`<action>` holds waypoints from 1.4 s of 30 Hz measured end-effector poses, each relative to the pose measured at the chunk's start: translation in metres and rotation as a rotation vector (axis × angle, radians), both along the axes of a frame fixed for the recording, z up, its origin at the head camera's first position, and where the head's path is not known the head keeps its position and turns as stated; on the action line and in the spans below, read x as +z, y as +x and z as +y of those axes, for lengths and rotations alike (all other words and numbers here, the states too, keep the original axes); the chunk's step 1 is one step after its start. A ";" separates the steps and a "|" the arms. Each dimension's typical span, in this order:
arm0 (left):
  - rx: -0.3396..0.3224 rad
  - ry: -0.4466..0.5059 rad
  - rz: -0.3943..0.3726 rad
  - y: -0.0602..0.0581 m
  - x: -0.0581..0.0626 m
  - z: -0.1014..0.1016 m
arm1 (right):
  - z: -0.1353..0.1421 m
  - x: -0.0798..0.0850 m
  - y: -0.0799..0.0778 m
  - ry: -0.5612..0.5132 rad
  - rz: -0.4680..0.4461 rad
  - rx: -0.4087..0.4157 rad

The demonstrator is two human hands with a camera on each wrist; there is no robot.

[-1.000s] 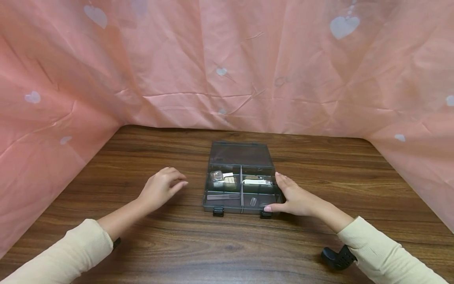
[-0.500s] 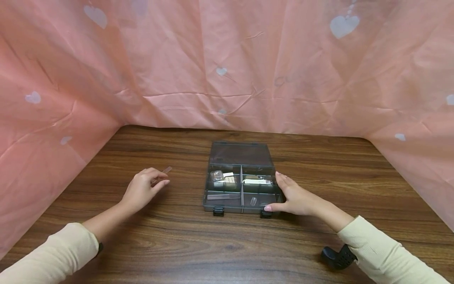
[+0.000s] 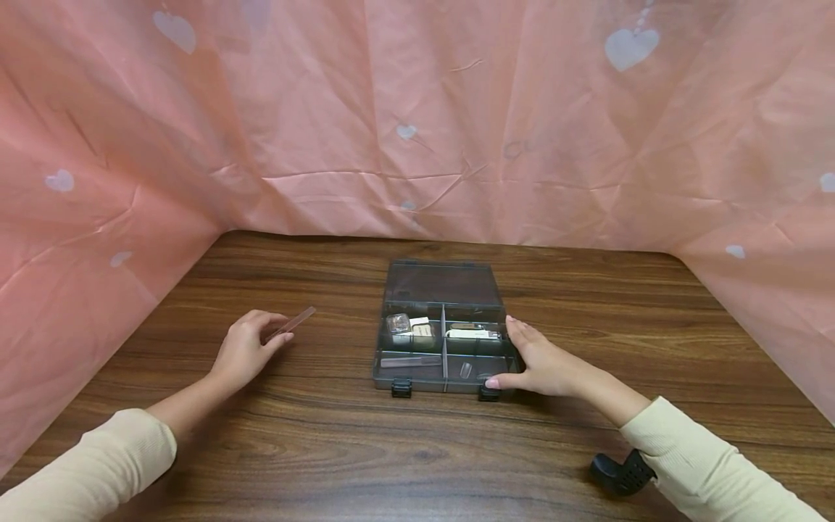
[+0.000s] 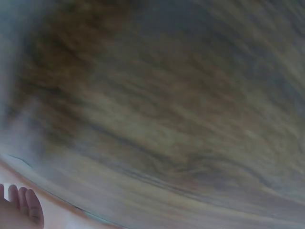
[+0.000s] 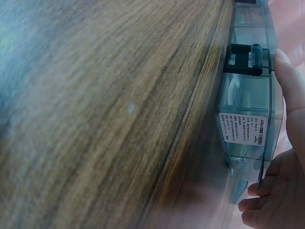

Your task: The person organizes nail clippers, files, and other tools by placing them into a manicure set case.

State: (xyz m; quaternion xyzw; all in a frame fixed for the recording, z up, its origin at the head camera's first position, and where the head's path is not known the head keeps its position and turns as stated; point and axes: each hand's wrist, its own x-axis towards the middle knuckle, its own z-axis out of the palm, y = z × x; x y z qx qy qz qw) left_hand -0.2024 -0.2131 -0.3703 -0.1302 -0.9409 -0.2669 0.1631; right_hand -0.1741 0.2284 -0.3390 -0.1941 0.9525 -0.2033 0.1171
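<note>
My left hand (image 3: 248, 348) is low over the table left of the box, thumb and fingers around the near end of a clear, narrow strip (image 3: 296, 321). The strip's far end points toward the back right. My right hand (image 3: 541, 361) grips the right side of a smoky clear compartment box (image 3: 446, 388), thumb at the front latch (image 3: 489, 393) and fingers along the side. The box's lid (image 3: 443, 281) is folded back. Inside are a small clear square case (image 3: 398, 324), pale cards (image 3: 422, 329), a white nail clipper (image 3: 475, 334), a long clear strip (image 3: 411, 361) and a small clear piece (image 3: 466, 370).
The wooden table (image 3: 391, 457) meets pink curtains (image 3: 417, 181) at the back and both sides. A black wrist device (image 3: 622, 473) hangs under the right sleeve. In the right wrist view a printed label (image 5: 243, 129) shows on the box's wall.
My left hand has drawn back to the left, and the clear strip by its fingers has come into sight. My right hand and the box have stayed in place.
</note>
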 end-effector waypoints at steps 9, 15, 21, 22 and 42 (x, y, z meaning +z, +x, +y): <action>0.063 -0.002 -0.114 -0.001 -0.003 -0.007 | 0.000 0.000 0.000 0.003 -0.007 -0.004; 0.113 0.010 -0.146 -0.003 -0.008 -0.009 | 0.000 0.000 0.001 -0.002 -0.010 -0.005; 0.149 0.028 -0.147 -0.005 -0.008 -0.010 | 0.000 0.000 0.000 -0.003 -0.007 -0.005; 0.154 0.028 -0.150 -0.005 -0.008 -0.010 | 0.000 0.000 0.000 -0.002 -0.005 -0.004; 0.199 0.035 -0.140 -0.006 -0.002 -0.008 | 0.001 -0.001 0.000 0.000 0.010 0.001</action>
